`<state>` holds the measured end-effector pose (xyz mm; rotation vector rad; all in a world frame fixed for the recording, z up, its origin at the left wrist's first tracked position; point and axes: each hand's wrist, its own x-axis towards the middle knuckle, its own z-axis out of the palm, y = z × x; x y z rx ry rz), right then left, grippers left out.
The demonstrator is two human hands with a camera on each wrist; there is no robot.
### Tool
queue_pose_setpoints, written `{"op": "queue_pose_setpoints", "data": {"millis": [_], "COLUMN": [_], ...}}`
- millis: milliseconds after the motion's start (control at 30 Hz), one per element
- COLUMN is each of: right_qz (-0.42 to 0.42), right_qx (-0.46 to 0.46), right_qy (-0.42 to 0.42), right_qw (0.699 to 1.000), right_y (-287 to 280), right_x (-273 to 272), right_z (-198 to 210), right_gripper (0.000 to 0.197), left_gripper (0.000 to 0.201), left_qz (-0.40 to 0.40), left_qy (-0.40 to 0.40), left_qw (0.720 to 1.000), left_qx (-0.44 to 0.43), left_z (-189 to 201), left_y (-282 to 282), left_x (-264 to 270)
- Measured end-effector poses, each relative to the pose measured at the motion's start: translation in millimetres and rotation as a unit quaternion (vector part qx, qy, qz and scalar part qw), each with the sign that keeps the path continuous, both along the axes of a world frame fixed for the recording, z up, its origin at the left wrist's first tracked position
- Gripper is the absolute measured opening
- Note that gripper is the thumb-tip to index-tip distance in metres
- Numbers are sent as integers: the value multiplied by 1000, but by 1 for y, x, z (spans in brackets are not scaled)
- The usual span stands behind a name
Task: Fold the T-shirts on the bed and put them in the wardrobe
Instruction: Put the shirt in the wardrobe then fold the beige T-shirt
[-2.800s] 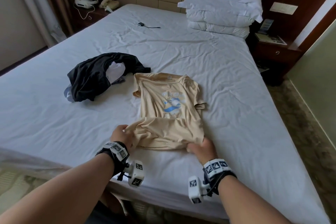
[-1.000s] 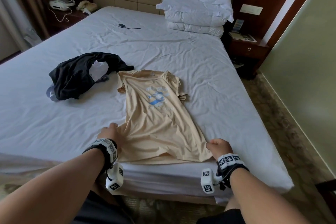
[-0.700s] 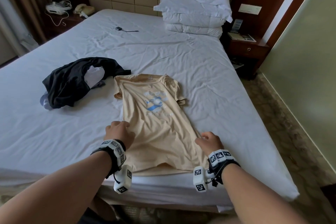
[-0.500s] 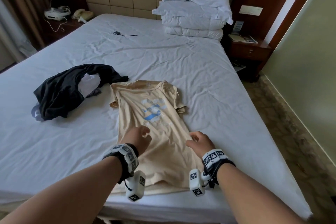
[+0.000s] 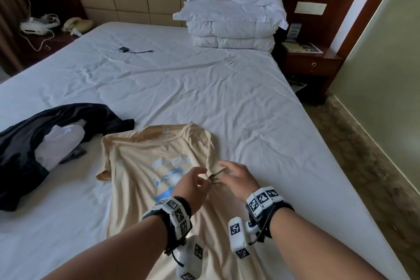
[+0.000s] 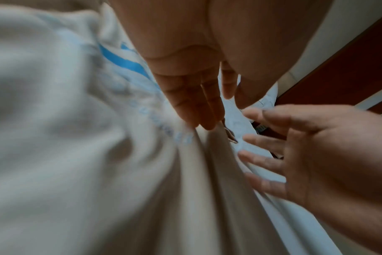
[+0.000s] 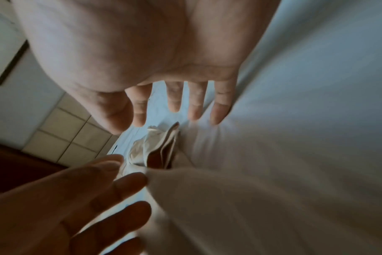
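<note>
A beige T-shirt [image 5: 145,179] with a blue print lies front up on the white bed [image 5: 227,98], collar away from me. Both hands hover over its right side, close together by the crumpled right sleeve [image 5: 214,170]. My left hand [image 5: 195,183] has straight fingers [image 6: 204,110] whose tips touch a ridge of shirt fabric [image 6: 142,189]. My right hand [image 5: 234,176] spreads its fingers [image 7: 195,103] just above the bunched sleeve [image 7: 157,148] and holds nothing. A black garment [image 5: 25,143] with a white one [image 5: 59,145] inside lies heaped to the left.
Stacked white pillows [image 5: 234,13] stand at the head of the bed. A small black device with a cable [image 5: 123,49] lies on the sheet. Wooden nightstands flank the bed, one at the right [image 5: 311,63] and one at the left with a telephone [image 5: 77,25].
Both hands let go of the hem near the bed's edge and moved up the flattened shirt, coming together by its right sleeve. My view has moved closer over the bed.
</note>
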<state>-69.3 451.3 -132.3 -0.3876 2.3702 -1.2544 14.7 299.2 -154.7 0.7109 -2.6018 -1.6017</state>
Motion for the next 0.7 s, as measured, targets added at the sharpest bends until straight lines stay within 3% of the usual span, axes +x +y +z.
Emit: {"op": "queue_pose_setpoints", "data": {"millis": [133,233,300,433,533,633,700], "right_qz": [116,208,205,31,-102,-129,-119], "right_qx": [96,239,284,185,49,-13,-21], "right_qy": [28,53,74,98,-2,-96,-111], "right_qw": [988,947,933,977,994,987,987], "right_y": [-23,-42,-51,-41,-25,-16,-16], "right_x": [-39,-57,-64,-82,-98,-109,-113], "right_z": [-1,-12,-17,-21,-26,-30,-26], "right_gripper": [44,42,48,39,32,39,48], "left_gripper": [28,23,26,49,56,49,33], "left_qz": [29,50,47,-17,-40,-54,-59], "left_qy": [-10,-21,-36,-37,-45,-53,-43], "left_qw": [999,998,996,987,985,986,986], "left_qx": [-14,-24,-60,-152,-161,-149,-152], "left_z": [-11,-22,-25,-16,-10,-11,-10], "left_y": [-14,-23,-23,-5,7,17,24], "left_x": [-36,-48,-49,-57,-71,-83,-90]}}
